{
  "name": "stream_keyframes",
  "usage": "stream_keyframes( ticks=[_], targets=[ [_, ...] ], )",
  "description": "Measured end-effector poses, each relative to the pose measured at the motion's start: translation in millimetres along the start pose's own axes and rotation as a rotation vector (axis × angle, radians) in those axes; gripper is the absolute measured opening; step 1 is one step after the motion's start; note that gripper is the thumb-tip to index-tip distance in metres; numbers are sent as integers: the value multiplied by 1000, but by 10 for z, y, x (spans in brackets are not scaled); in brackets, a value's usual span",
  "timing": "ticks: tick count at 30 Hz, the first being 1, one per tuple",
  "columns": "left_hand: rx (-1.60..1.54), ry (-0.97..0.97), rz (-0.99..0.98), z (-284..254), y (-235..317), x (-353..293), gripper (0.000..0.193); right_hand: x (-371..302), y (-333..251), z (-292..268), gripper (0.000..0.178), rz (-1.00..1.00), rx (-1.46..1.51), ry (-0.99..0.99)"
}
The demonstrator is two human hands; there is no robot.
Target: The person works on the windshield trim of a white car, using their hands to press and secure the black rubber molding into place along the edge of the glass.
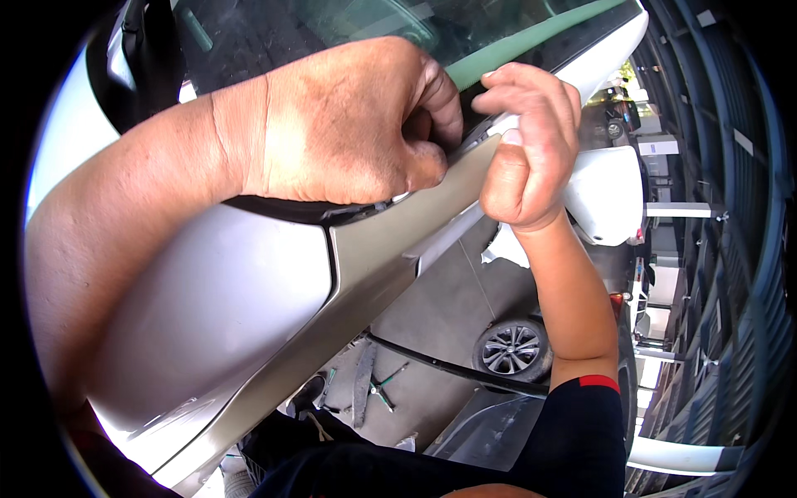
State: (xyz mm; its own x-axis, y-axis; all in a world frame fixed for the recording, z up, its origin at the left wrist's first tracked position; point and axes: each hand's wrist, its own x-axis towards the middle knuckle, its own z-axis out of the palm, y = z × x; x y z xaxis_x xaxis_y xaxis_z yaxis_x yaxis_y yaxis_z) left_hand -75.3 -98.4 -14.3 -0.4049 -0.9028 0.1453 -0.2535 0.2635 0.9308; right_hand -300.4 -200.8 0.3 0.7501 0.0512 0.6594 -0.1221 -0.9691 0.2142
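Observation:
My left hand [349,124] reaches in from the left over the base of a car's windshield [282,33]. Its fingers are curled in toward the thumb, and whatever they hold, if anything, is hidden. Beside it, my right hand [535,141] is raised near the windshield pillar [602,50], fingers bent and apart from the thumb, with nothing visible in them. A pale green strip [531,41] runs along the windshield's edge. Below both hands lies a beige-grey fender panel [365,249], which meets the silver-white hood [224,282] at a dark gap.
A white side mirror [606,195] sticks out just beyond my right forearm. On the grey floor are a wheel [510,349], a long black strip [432,361] and a green-tipped cross-shaped tool [380,392]. Dark slatted metalwork [730,249] lines the right side.

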Motion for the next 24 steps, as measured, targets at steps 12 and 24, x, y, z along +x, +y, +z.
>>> stream_keyframes(
  ticks=[12, 24],
  targets=[
    [37, 0, -65, -14, 72, 18, 18, -13, 6, -4, 24, 85, 50, 1],
    [498, 225, 41, 177, 77, -68, 10, -5, -2, -6, 24, 114, 38, 49]
  ],
)
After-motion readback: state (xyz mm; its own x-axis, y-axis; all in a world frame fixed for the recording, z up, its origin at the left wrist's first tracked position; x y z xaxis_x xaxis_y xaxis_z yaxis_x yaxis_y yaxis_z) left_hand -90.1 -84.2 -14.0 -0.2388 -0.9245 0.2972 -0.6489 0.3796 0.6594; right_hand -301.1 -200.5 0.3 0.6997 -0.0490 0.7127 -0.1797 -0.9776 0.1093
